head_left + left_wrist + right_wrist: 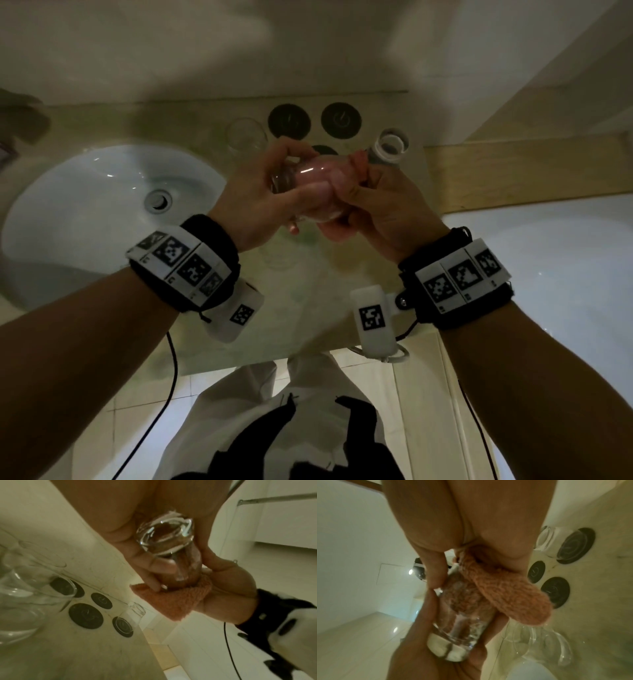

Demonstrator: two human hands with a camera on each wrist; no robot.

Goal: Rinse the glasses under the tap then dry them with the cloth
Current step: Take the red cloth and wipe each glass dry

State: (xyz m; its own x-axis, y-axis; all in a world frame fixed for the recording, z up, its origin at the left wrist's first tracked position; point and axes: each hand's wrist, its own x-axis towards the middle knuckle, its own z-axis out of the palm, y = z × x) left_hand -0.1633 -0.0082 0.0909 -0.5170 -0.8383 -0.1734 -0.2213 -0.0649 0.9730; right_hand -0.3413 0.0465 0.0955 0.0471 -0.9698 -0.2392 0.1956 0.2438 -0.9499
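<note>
Left hand [255,192] fingers grip a glass [301,186]; right hand [371,209] fingers pinch the cloth [508,593] stuffed inside. Drying underway; other glasses [539,641] seemingly wait.

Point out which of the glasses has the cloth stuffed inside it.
The glass held sideways in the left hand, with the right hand pushing the orange cloth into its mouth. The other glasses stand on the counter, empty.
</note>
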